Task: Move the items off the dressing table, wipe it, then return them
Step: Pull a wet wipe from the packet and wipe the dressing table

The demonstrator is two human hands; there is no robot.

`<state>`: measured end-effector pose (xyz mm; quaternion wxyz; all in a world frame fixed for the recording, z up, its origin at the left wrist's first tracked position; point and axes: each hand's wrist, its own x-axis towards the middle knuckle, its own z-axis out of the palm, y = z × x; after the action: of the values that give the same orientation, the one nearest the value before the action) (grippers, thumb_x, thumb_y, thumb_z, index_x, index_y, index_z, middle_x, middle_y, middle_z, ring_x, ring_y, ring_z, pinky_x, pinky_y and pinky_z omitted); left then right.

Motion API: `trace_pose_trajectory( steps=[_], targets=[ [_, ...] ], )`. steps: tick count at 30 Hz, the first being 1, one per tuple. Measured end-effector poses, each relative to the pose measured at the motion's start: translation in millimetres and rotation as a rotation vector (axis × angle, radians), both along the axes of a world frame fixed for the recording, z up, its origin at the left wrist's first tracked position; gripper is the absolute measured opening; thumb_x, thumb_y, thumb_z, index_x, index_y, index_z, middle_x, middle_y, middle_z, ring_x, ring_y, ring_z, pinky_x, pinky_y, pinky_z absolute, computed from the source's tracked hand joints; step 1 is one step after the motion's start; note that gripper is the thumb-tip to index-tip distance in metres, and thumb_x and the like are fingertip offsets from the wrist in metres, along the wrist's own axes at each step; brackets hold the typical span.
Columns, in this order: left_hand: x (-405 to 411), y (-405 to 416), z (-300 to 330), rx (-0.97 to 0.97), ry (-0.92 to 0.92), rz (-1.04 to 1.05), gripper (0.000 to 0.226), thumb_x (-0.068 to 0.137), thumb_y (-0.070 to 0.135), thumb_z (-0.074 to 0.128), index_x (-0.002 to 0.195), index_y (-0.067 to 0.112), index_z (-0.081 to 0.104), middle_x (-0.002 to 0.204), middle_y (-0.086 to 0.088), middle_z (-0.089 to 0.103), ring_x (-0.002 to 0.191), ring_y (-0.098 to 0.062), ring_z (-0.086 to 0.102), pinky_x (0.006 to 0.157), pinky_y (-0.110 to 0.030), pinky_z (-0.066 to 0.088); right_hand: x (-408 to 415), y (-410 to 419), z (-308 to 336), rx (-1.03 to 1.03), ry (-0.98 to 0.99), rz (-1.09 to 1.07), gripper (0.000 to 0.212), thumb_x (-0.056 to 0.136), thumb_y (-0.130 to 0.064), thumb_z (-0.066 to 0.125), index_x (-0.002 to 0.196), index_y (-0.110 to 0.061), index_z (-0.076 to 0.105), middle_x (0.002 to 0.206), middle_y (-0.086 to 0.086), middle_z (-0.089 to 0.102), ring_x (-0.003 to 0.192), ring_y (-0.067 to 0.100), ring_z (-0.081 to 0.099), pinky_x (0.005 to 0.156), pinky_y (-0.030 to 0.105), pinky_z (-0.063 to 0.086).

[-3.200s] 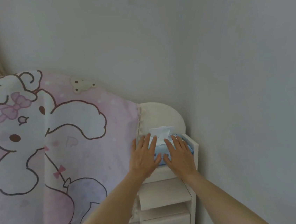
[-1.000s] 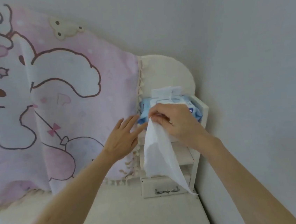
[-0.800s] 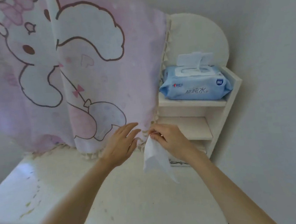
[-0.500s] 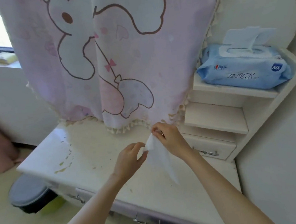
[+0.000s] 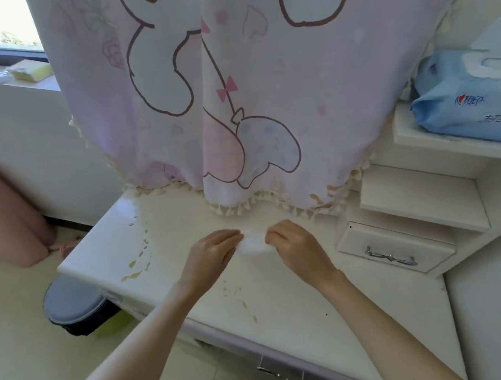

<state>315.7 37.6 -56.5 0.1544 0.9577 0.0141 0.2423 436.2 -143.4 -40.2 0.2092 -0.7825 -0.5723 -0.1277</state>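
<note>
A white wet wipe [image 5: 253,245] is bunched between my two hands just above the cream dressing table top [image 5: 167,229]. My left hand [image 5: 211,256] pinches its left end and my right hand [image 5: 295,247] pinches its right end. Yellowish stains [image 5: 134,268] dot the table's left part and the area near my wrists. The blue wet-wipe pack [image 5: 474,98] lies on the top shelf at the right, its lid flipped up.
A pink cartoon cloth [image 5: 232,83] hangs over the back of the table. A stepped shelf unit with a small drawer [image 5: 395,252] stands at the right. On the floor at the left are a grey-lidded bin [image 5: 72,304] and a pink roll [image 5: 1,213].
My right hand pulled a wipe from the pack and brought it down to the table top. My left hand joined it and the wipe is now gathered between both hands.
</note>
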Motion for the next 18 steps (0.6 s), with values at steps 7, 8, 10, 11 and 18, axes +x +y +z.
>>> trace_pose_trajectory(
  steps=[7,8,10,11,18],
  targets=[
    [-26.0,-0.7,-96.5,0.190,0.653,-0.376,0.042,0.097,0.026,0.038,0.136,0.011,0.043,0.146,-0.006,0.036,0.136,-0.023,0.030,0.110,-0.045,0.023,-78.7,-36.4,-114.6,-0.507,0.356,-0.142,0.028,0.079,-0.023,0.050,0.094,-0.010,0.070,0.104,0.006,0.067,0.101,0.023,0.061,0.084,0.029,0.050],
    [-28.8,3.1,-104.5,0.249,0.693,-0.386,0.046,0.098,0.030,0.032,0.141,0.012,0.036,0.150,-0.004,0.028,0.139,-0.022,0.022,0.112,-0.047,0.018,-92.2,-33.2,-124.3,-0.470,0.374,-0.195,0.034,0.080,-0.030,0.044,0.093,-0.014,0.072,0.106,0.003,0.068,0.104,0.021,0.062,0.087,0.026,0.048],
    [-30.0,9.5,-114.4,0.272,0.721,-0.416,0.051,0.093,0.038,0.026,0.134,0.015,0.048,0.142,-0.002,0.042,0.132,-0.019,0.036,0.105,-0.049,0.030,-110.4,-16.2,-126.4,-0.343,0.393,-0.360,0.037,0.087,-0.026,0.038,0.104,-0.018,0.069,0.123,0.001,0.062,0.120,0.018,0.053,0.098,0.021,0.037],
    [-30.4,10.4,-114.3,0.304,0.757,-0.390,0.057,0.089,0.041,0.022,0.130,0.016,0.053,0.138,-0.003,0.049,0.129,-0.020,0.042,0.101,-0.049,0.035,-114.7,-4.3,-128.4,-0.295,0.410,-0.439,0.038,0.092,-0.020,0.035,0.117,-0.015,0.063,0.136,0.001,0.050,0.131,0.017,0.040,0.104,0.021,0.027],
    [-14.1,36.2,-122.1,0.402,0.657,-0.462,0.051,0.085,0.034,0.030,0.122,0.013,0.059,0.128,-0.005,0.058,0.122,-0.023,0.050,0.105,-0.053,0.030,-69.5,58.3,-146.7,-0.400,0.402,-0.595,0.048,0.101,-0.035,0.014,0.141,-0.020,0.035,0.152,0.010,0.024,0.141,0.029,0.015,0.114,0.043,0.016]
  ],
)
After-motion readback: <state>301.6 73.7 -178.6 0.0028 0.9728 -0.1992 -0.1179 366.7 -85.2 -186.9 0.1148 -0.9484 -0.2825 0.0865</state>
